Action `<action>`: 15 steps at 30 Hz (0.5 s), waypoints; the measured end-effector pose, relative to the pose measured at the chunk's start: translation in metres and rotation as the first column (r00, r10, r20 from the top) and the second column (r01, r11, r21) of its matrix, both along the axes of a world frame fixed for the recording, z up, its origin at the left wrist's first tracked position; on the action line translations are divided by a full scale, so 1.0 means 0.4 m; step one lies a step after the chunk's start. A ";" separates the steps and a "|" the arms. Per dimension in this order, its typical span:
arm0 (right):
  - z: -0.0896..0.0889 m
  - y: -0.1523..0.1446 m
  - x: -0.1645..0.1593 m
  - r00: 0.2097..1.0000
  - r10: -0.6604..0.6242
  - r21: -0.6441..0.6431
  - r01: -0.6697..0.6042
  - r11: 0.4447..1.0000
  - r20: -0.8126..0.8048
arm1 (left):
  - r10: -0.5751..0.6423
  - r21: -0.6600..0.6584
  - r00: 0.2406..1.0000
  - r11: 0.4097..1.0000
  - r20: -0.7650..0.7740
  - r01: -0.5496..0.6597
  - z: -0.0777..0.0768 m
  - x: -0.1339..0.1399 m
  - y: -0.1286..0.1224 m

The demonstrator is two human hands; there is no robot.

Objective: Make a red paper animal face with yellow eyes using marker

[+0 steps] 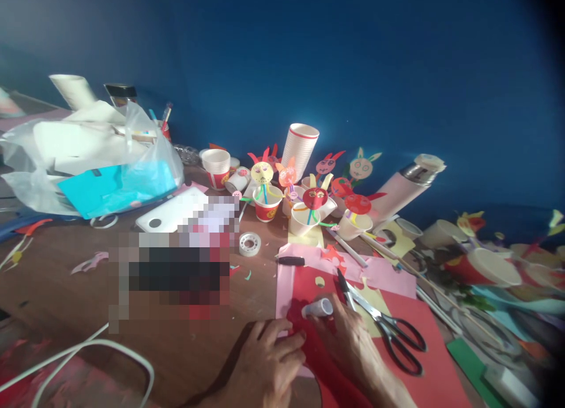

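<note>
Our two hands are apart, low on the bench (251, 290). With the right hand (348, 337) we have fingers closed on a white tube (314, 308), which lies tilted just above or against the red paper (424, 331); its round end faces back toward us. Our left hand (273, 355) lies beside it at 8 o'clock, fingers curled over the left edge of the paper; the view is soft there, so we cannot tell whether they pinch anything.

Taking the tube as the middle of the dial, we see black-handled scissors (371, 309) at 3 o'clock, lying open just beyond the right hand, with a cut yellow paper partly under them (373, 293). Pink paper (392, 275) shows past the far edge of the red. At 11 o'clock a black marker (291, 261) rests across the pink, and a tape roll (250, 244) sits on the bench at 10.

Toward 12 stands a white cup (304, 222) holding a red paper head (315, 199); at 11, a red cup (268, 212) holds a yellow one (262, 172). Behind them rises a tall stack of cups (300, 152). A pink flask (399, 193) leans between 1 and 2, and a clear plastic bag (20, 140) fills the far 10 o'clock.
</note>
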State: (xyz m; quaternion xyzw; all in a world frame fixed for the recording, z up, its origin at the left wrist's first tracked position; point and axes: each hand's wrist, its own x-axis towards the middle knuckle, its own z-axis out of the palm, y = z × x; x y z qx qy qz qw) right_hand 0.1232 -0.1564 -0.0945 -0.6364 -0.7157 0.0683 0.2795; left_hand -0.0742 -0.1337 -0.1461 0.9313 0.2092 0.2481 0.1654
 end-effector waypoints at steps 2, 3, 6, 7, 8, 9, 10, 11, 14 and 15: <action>-0.001 -0.001 0.001 1.000 0.003 0.000 -0.003 1.000 -0.004 | -0.001 0.004 1.000 1.000 0.001 0.001 0.001 0.000 0.000; -0.001 -0.001 0.002 1.000 0.005 -0.008 -0.005 1.000 0.002 | -0.002 0.006 1.000 1.000 0.006 0.002 0.002 0.000 0.000; 0.001 -0.002 0.000 0.999 0.025 -0.028 -0.024 0.999 0.031 | 0.000 0.010 0.999 1.000 0.044 -0.001 0.005 0.001 0.000; 0.003 -0.001 -0.001 0.999 0.030 -0.028 -0.029 0.999 0.032 | 0.004 0.012 0.998 1.000 0.056 -0.005 0.006 0.001 0.000; 0.005 0.000 -0.002 0.999 0.029 -0.025 -0.029 0.999 0.030 | 0.008 0.014 0.998 1.000 0.059 -0.009 0.007 0.002 0.000; 0.006 0.001 -0.002 0.999 0.023 -0.020 -0.023 1.000 0.024 | 0.014 0.016 0.998 1.000 0.054 -0.015 0.007 0.002 -0.001; 0.008 0.001 -0.003 1.000 0.015 -0.022 -0.015 1.000 0.019 | 0.019 0.020 0.999 1.000 0.042 -0.020 0.006 0.003 -0.001; 0.009 0.001 -0.004 1.000 0.009 -0.030 -0.008 1.000 0.015 | 0.019 0.023 1.000 1.000 0.022 -0.020 0.005 0.003 0.000; 0.013 0.001 -0.005 1.000 0.016 -0.037 -0.015 0.999 0.023 | 0.004 0.031 1.000 1.000 -0.010 -0.004 -0.001 0.002 0.000; 0.013 0.001 -0.006 0.999 0.024 -0.029 -0.023 0.999 0.028 | -0.001 0.030 1.000 1.000 -0.011 0.001 -0.002 0.002 0.000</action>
